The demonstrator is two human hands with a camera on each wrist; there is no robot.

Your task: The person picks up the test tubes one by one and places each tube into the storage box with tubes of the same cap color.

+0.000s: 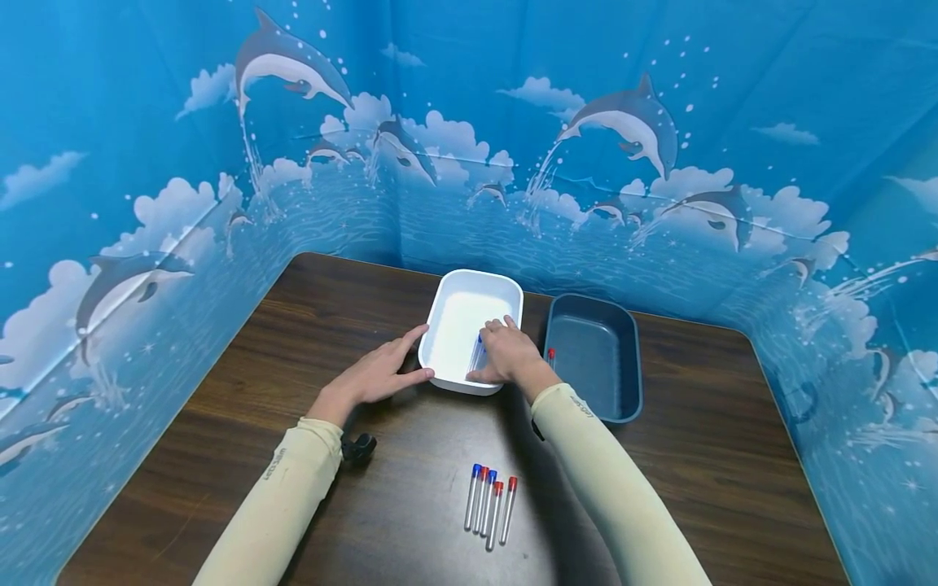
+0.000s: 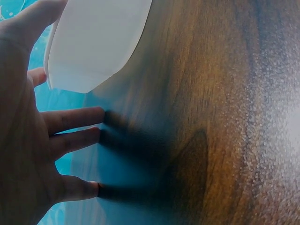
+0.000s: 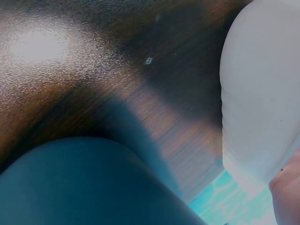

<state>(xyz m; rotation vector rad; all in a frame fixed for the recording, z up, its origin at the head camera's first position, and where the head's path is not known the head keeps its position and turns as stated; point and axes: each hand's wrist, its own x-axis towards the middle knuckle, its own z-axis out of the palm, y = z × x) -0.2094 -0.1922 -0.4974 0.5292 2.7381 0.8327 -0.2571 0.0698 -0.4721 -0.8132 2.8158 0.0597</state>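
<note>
A white rectangular bin (image 1: 447,330) stands near the table's back edge. My left hand (image 1: 377,374) is at its left side, fingers spread, with the thumb and a fingertip at the wall. My right hand (image 1: 507,354) reaches over the bin's front right corner, fingers bent down inside. Beside its thumb and fingers lie clear test tubes with a blue cap (image 1: 479,338), partly hidden by the hand. I cannot tell whether the right fingers pinch a tube. In the right wrist view, the bin's outer wall (image 3: 262,93) shows, and most of the hand is out of sight.
A dark blue-grey bin (image 1: 636,366) stands right of the white one, a red-capped tube (image 1: 551,355) at its left wall. Several test tubes (image 1: 487,509) with red and blue caps lie side by side on the brown table (image 1: 696,456). A dolphin-print curtain (image 1: 469,106) encloses the back and sides.
</note>
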